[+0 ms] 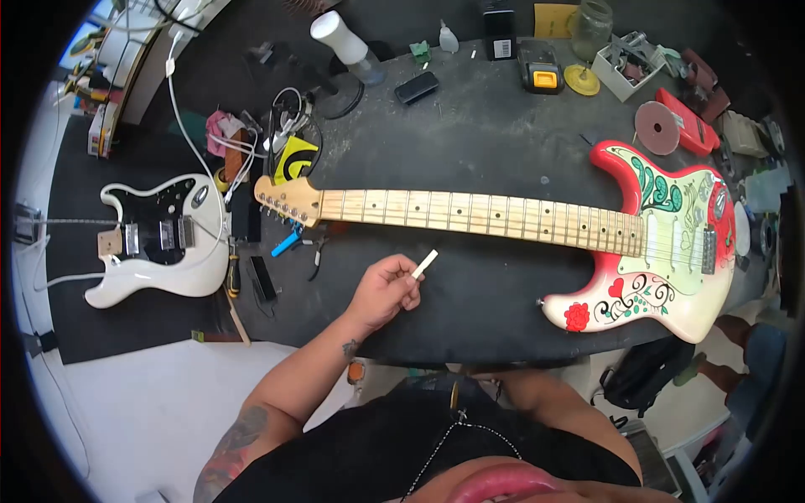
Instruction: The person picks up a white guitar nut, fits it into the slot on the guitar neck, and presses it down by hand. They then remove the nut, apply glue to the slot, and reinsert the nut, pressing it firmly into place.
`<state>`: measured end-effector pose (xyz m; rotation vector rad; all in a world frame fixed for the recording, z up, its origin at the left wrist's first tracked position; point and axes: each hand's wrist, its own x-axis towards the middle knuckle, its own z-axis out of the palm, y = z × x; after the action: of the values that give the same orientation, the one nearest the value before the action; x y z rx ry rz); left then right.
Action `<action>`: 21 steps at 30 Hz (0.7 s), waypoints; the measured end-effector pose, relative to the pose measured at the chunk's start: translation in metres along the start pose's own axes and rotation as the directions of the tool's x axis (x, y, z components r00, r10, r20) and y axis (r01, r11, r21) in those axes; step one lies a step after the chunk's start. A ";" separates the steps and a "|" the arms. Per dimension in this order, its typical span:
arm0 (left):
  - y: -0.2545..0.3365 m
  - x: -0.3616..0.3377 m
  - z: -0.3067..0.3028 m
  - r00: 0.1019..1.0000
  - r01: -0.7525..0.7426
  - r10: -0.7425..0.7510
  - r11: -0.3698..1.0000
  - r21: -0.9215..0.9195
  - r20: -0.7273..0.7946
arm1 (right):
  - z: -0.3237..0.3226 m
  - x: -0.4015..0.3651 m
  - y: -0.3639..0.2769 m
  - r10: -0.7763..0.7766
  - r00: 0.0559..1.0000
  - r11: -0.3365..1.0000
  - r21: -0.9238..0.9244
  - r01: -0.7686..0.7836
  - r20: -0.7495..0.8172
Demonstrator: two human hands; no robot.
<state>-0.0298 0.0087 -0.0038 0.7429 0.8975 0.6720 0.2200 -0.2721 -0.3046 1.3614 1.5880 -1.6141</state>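
Wears a black top (377,448) and a thin bead chain (442,447) at the neck. Shows bare arms (both). Has a big colourful tattoo (231,444) high on the left arm (293,386) and a small dark tattoo (350,347) near the wrist.

Noted on dark desk (470,134): red-and-cream painted guitar (671,226) lying flat, headstock (289,199) at left. Along far edge: white cylinder (340,38), black-and-yellow device (541,69), glass jar (592,27), yellow disc (581,80) near jar, white tray (605,60) of small parts. Brown round disc (656,127) just beside guitar's upper horn. Left of desk: white guitar body (159,277), black pickguard, lying flat.
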 end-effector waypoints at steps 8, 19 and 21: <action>-0.006 0.001 0.004 0.986 -0.165 0.165 0.976 0.141 0.012 | -0.137 0.105 -0.022 -0.269 0.862 0.941 0.072 0.330 -0.430; -0.014 0.004 0.015 0.903 -0.419 0.418 0.800 0.430 0.102 | -0.160 0.056 -0.009 -0.442 0.615 0.800 0.024 0.599 -0.653; -0.016 0.004 0.016 0.889 -0.440 0.445 0.762 0.476 0.110 | -0.150 0.031 0.003 -0.259 0.790 0.920 0.108 0.378 -0.556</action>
<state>-0.0105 -0.0020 -0.0113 1.4462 0.9175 0.8757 0.2565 -0.1233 -0.3072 1.8611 2.1133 -1.7337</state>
